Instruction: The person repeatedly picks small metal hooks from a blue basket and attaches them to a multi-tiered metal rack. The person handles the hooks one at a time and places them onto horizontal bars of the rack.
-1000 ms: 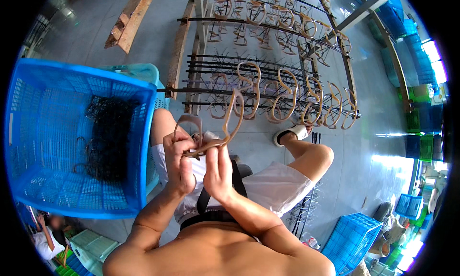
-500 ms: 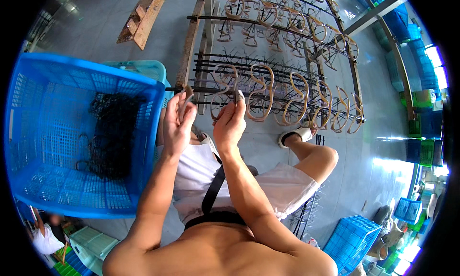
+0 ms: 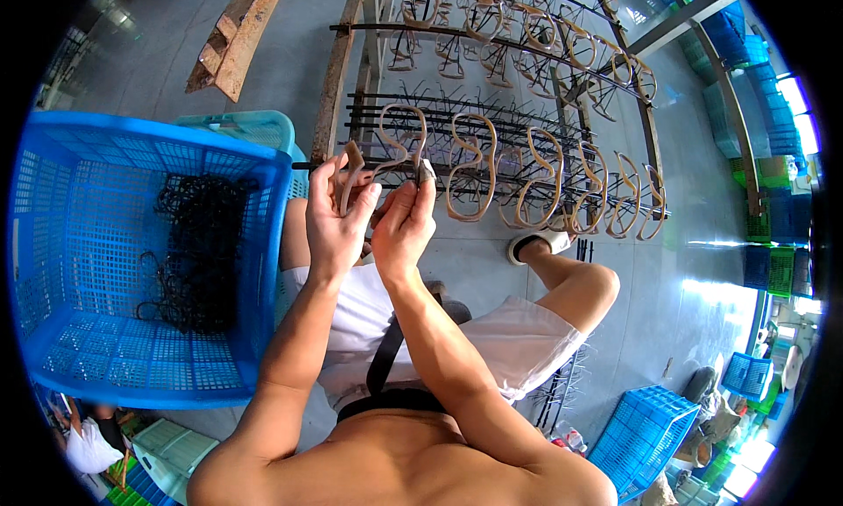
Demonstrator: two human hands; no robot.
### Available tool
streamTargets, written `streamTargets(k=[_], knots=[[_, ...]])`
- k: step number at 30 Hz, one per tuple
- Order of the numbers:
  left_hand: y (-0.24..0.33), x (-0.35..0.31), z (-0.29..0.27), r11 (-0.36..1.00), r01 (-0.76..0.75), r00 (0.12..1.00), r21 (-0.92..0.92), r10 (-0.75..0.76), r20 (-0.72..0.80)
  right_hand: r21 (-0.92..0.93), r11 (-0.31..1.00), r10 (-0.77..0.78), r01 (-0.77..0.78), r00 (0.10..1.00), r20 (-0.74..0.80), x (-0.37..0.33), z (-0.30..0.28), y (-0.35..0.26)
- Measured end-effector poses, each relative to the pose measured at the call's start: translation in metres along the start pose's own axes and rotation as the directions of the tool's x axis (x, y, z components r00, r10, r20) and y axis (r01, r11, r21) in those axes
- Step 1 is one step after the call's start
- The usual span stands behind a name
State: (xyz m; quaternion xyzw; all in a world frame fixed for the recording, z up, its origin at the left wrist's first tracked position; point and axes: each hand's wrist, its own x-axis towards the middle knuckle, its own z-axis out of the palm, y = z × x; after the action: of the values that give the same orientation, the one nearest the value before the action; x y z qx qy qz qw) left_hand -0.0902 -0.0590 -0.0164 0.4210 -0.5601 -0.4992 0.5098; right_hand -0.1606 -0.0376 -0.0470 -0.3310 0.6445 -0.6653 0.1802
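Note:
My left hand (image 3: 338, 220) is closed around a tan, curved eyeglass-type frame (image 3: 352, 168), seen nearly edge-on. Close beside it, my right hand (image 3: 404, 229) has its fingers pinched together at the first frame (image 3: 404, 111) hanging on the nearest dark bar. A whitish cover (image 3: 427, 169) sits on one of its fingertips. What the pinch holds is hidden, and so is the lower part of that hanging frame. To the right, several similar tan frames (image 3: 472, 166) hang in a row along the same bar.
On my left stands a large blue basket (image 3: 145, 392) holding a tangle of black wiry pieces (image 3: 198, 251). A pale green crate (image 3: 272, 124) is behind it. Farther back, the rusty rack (image 3: 336, 84) carries more frames. Another blue basket (image 3: 645, 431) is at lower right; a person (image 3: 92, 444) is at lower left.
Both hands have shifted slightly left and closer together. The frame in my left hand has turned more upright. The camera view has shifted a little too.

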Motion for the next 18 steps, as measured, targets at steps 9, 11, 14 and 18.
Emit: streamTargets(k=[9,11,14,18], knots=[[0.006,0.010,-0.010,0.972,0.138,0.990,-0.189,-0.139,0.009,-0.062,0.994,-0.082,0.092,0.985,0.155,0.001,-0.001,-0.019],[0.006,0.012,-0.014,0.941,0.215,0.976,-0.260,-0.219,0.013,-0.139,0.985,-0.073,0.099,0.981,0.181,0.000,-0.001,-0.022],[0.006,0.016,-0.015,0.837,0.364,0.927,-0.408,-0.369,0.071,-0.190,0.975,-0.076,0.111,0.980,0.183,0.004,-0.006,-0.022],[0.002,0.017,-0.014,0.761,0.385,0.909,-0.522,-0.412,0.069,-0.213,0.973,-0.051,0.093,0.979,0.195,0.005,-0.006,-0.025]])
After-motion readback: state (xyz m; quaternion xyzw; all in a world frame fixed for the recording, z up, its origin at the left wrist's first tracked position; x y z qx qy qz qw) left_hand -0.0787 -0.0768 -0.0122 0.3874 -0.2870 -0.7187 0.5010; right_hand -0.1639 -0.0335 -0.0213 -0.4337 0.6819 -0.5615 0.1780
